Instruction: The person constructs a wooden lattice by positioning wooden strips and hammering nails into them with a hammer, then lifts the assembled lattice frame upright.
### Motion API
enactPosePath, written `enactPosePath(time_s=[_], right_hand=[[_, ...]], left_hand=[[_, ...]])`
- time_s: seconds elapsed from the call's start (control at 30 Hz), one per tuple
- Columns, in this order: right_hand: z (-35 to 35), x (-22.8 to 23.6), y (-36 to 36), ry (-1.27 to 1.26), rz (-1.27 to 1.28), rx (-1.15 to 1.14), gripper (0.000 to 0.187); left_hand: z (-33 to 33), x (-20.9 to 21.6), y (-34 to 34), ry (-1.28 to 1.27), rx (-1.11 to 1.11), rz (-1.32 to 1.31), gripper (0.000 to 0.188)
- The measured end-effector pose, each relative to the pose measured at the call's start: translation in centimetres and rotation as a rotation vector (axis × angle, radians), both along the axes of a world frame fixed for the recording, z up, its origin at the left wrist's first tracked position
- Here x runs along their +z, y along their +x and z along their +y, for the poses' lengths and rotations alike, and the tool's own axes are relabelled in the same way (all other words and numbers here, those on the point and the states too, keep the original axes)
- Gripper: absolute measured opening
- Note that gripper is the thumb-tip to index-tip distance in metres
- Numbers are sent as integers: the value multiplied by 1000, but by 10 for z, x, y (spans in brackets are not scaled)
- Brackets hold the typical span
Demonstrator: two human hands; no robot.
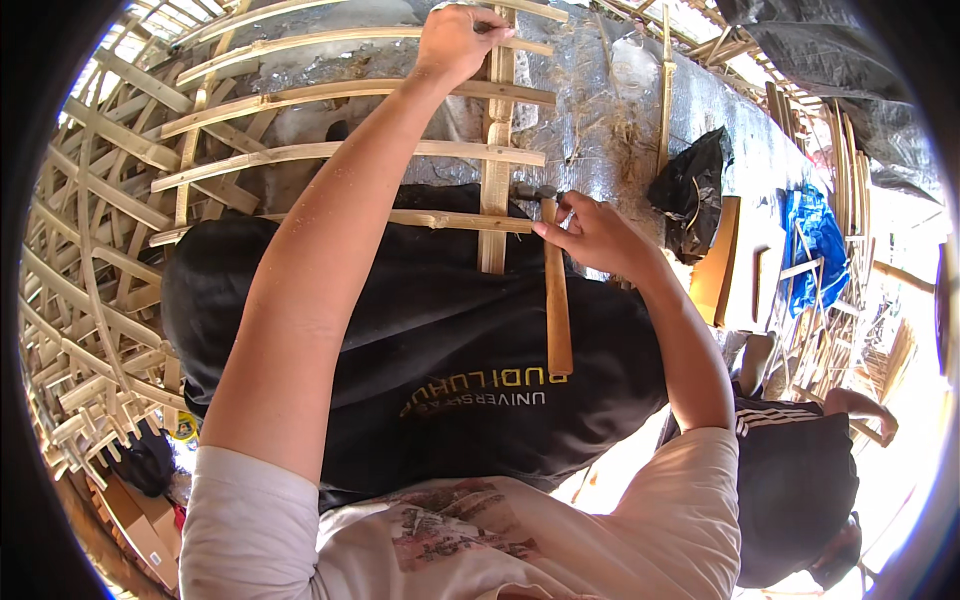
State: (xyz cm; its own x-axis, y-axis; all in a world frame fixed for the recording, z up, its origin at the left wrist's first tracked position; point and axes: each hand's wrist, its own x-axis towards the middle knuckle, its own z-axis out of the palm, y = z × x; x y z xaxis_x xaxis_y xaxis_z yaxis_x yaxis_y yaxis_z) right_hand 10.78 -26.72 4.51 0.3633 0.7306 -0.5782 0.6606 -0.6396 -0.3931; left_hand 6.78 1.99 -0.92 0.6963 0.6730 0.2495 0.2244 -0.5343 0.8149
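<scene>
A frame of pale bamboo slats (300, 95) lies over my lap, several curved slats crossing a flat upright strip (497, 130). My left hand (460, 42) reaches to its far end, fingers pinched together over a slat beside that strip. Whatever sits between those fingertips is too small to make out. My right hand (598, 235) grips a hammer (557, 300) just below its metal head, by the strip's near end. The wooden handle hangs toward me over the black cloth (400, 330) that covers my legs.
Woven bamboo lattices (90, 230) are piled on the left. A silvery sheet (600, 110) spreads beyond the frame. To the right are a black plastic bag (697, 190), a blue bag (815, 250) and upright bamboo strips (850, 170). Another person in dark clothing (795, 480) is at lower right.
</scene>
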Motion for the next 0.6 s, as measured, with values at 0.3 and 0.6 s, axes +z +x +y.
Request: enactPosePath(time_s=[0.3,0.6], right_hand=[[-13,-11,17,-93,196,11,67],[-11,-10,9,-153,617,-537,36]], left_hand=[[-2,2,0,2,11,-11,19],[-4,4,-1,-28,8,-37,17]])
